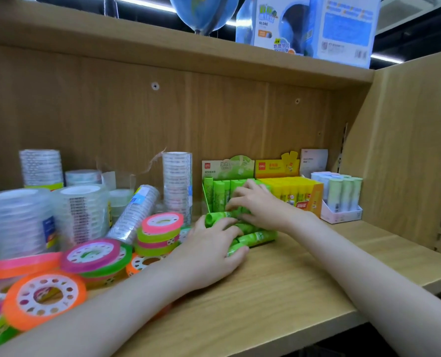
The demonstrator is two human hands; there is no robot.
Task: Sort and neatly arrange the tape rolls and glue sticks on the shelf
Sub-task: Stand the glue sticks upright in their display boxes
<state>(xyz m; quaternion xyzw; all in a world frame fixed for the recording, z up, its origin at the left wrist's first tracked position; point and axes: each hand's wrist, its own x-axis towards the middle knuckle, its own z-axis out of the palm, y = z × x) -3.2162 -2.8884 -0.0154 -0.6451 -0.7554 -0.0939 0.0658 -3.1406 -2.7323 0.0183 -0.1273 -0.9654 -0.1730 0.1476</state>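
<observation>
Several loose green glue sticks [259, 238] lie on their sides in a small pile on the wooden shelf [278, 292], in front of a green display box [227, 167] holding upright green sticks. My left hand [209, 253] curls round the pile's left end. My right hand [255, 204] reaches over the pile, fingers curled on a green stick at the box's front. Clear tape stacks [177, 181] and coloured tape rolls [160, 228] crowd the left side.
A yellow glue stick box [291, 191] and a white box of pastel sticks [341, 194] stand to the right of the green one. The shelf's side wall [407, 150] rises at right. A globe and blue boxes sit on the board above.
</observation>
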